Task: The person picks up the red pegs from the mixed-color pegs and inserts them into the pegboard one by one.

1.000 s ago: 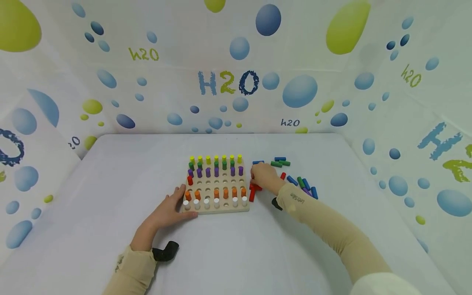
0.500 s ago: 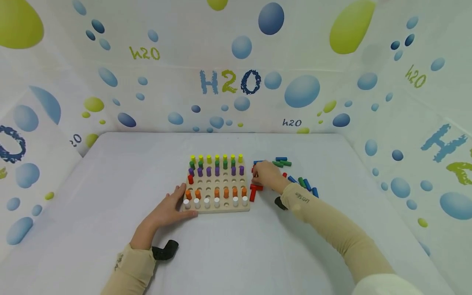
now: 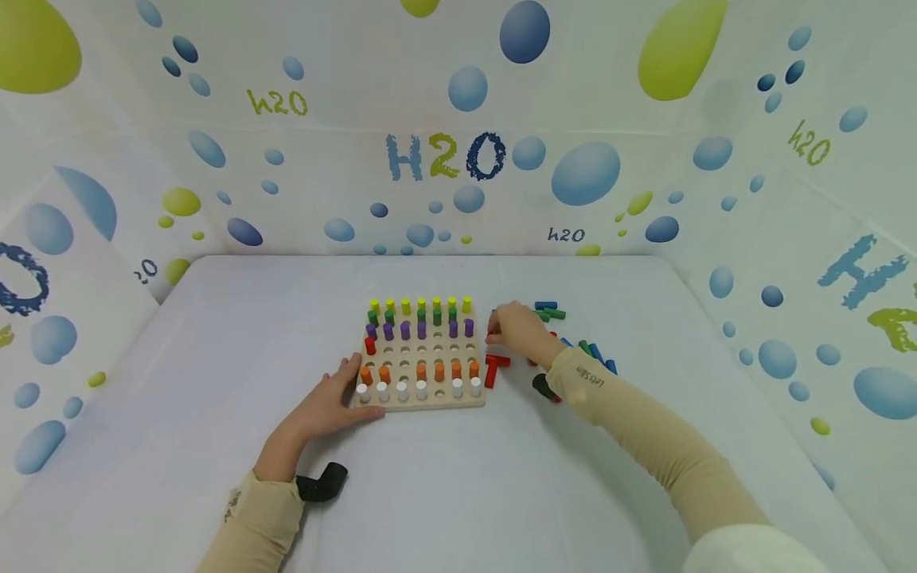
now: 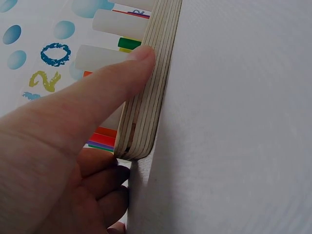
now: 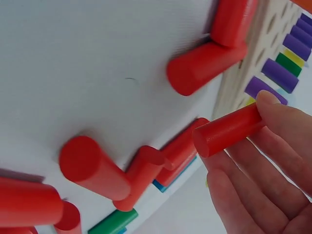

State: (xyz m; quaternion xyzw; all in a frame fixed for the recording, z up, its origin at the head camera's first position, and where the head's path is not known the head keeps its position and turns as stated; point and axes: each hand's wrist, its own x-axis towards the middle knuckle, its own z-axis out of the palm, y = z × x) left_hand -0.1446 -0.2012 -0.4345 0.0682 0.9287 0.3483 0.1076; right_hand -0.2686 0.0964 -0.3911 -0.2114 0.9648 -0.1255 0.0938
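A light wooden pegboard (image 3: 423, 407) lies on the table with rows of white, orange, red, purple, green and yellow pegs standing in it. Its red row holds one red peg (image 3: 370, 345) at the left end. My left hand (image 3: 322, 407) grips the board's front left corner, thumb along the front edge and fingers at the left side. To the right of the board, my right hand (image 3: 521, 328) pinches a red peg (image 5: 229, 127) between thumb and fingers, raised off the table in the right wrist view. Loose pegs under this hand are partly hidden in the head view.
Two red pegs (image 3: 494, 369) lie touching near the board's right edge. Blue (image 3: 546, 305) and green (image 3: 554, 314) pegs lie behind my right hand. Several more loose pegs lie to its right, partly behind the sleeve. A printed white cloth (image 3: 322, 159) hangs behind the table.
My right hand has shifted slightly up and right among the loose pegs and now pinches a red one. My left hand has stayed on the board's corner.
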